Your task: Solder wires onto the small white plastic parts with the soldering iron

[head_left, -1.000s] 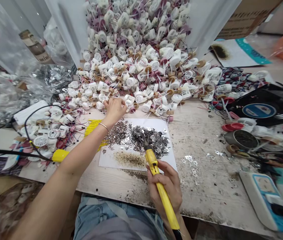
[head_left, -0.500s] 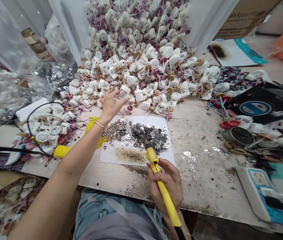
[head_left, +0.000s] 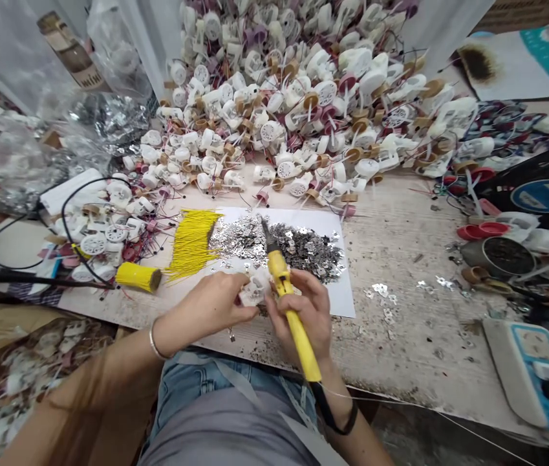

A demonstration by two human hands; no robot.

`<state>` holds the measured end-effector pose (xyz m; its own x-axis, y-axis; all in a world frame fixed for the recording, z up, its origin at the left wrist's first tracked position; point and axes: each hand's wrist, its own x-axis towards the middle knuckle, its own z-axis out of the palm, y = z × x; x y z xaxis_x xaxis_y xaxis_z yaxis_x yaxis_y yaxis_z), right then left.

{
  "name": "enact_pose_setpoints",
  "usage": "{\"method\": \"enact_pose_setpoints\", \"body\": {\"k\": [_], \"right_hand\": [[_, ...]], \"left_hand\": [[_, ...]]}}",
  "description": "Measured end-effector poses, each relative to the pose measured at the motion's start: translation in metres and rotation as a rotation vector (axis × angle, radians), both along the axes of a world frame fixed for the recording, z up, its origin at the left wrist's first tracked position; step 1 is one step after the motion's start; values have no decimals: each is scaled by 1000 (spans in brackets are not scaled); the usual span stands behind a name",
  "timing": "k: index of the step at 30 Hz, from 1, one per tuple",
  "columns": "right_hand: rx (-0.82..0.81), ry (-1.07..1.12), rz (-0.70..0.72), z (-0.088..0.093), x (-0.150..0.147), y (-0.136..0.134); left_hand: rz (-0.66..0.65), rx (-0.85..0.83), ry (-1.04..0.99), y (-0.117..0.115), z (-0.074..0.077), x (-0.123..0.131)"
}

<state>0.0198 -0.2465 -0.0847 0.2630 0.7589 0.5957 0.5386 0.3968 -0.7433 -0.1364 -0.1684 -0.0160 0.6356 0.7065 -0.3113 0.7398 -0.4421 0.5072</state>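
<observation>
My right hand (head_left: 303, 317) is closed round the yellow handle of a soldering iron (head_left: 298, 333), its dark tip pointing up and away over small metal plates (head_left: 242, 238). Between the thumb and fingers of my left hand (head_left: 216, 301) is a small white plastic part (head_left: 253, 288). That part sits just left of the iron's handle, close to my right fingertips; whether they touch it I cannot tell. Under the metal plates lies a white sheet (head_left: 346, 298). A row of cut yellow wires (head_left: 191, 243) is spread at the sheet's left edge.
A big heap of white plastic parts with red wires (head_left: 274, 129) fills the back. A yellow wire bundle (head_left: 137, 277) and a black cable (head_left: 36, 279) lie left. At right stand a round metal tin (head_left: 504, 255) and a white-and-blue device (head_left: 521, 369).
My left hand has come back from the heap, down toward me, and now holds a white plastic part beside the iron. My right hand has shifted slightly left and up with the iron.
</observation>
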Motion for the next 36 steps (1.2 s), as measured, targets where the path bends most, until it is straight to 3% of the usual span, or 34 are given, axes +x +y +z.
{"method": "enact_pose_setpoints", "body": {"k": [3, 5, 10, 14, 17, 22, 26, 30, 33, 36], "right_hand": [[36, -132, 42, -13, 0, -1], [43, -147, 9, -16, 1, -4], [9, -136, -101, -6, -2, -9], [-9, -132, -112, 2, -2, -12], [-8, -121, -155, 1, 3, -19], [-41, -84, -220, -5, 13, -26], [-35, -93, -205, -5, 14, -23], [-5, -107, -165, -2, 11, -20], [-5, -91, -163, 0, 11, -20], [-24, -72, -139, 3, 9, -18]], "left_hand": [[-62, 69, 15, -8, -12, -10], [-44, 125, -33, 0, -13, -10], [62, 365, -94, 59, -26, 17], [-79, 421, -120, 99, -50, 41], [-168, 368, -82, 96, -53, 43], [-204, 323, -111, 74, -42, 29], [-121, 381, -154, 88, -47, 37], [-207, 324, -157, 103, -50, 52], [-256, 227, -148, 98, -41, 49], [-174, 283, -227, 80, -24, 30]]}}
